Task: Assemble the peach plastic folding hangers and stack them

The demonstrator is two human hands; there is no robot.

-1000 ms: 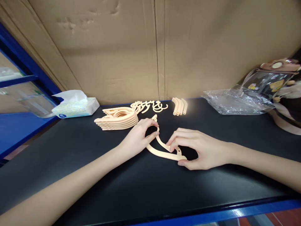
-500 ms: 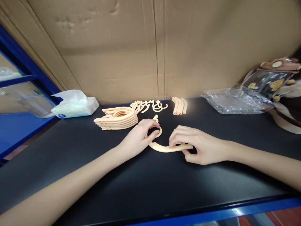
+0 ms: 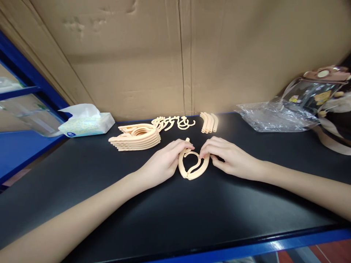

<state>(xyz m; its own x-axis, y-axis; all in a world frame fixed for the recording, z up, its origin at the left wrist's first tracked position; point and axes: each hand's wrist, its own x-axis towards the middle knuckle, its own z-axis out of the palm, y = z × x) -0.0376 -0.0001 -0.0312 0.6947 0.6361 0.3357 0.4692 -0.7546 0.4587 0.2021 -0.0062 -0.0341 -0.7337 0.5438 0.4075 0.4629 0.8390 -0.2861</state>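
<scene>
A cream plastic folding hanger (image 3: 189,174) lies on the black table between my hands, its two arms bent up into a near loop with a hook part inside. My left hand (image 3: 171,156) grips the upper end of its left arm, fingers curled over it. On the other side, my right hand (image 3: 227,156) pinches the upper end of the right arm. Behind my left hand sits a stack of folded cream hangers (image 3: 135,138). Several loose cream hooks (image 3: 183,123) lie beyond, beside a few short curved cream pieces (image 3: 210,122).
A tissue pack (image 3: 87,122) stands at the back left. Crumpled clear plastic (image 3: 276,118) lies at the back right, near a clear bottle (image 3: 312,91) with a strap. Cardboard (image 3: 131,54) rises behind the black table (image 3: 175,219), and a blue frame (image 3: 19,54) borders the left.
My right hand has swung the hanger's right arm up and inward toward the left one. The arms, spread before, now curve together. My left hand has shifted slightly right.
</scene>
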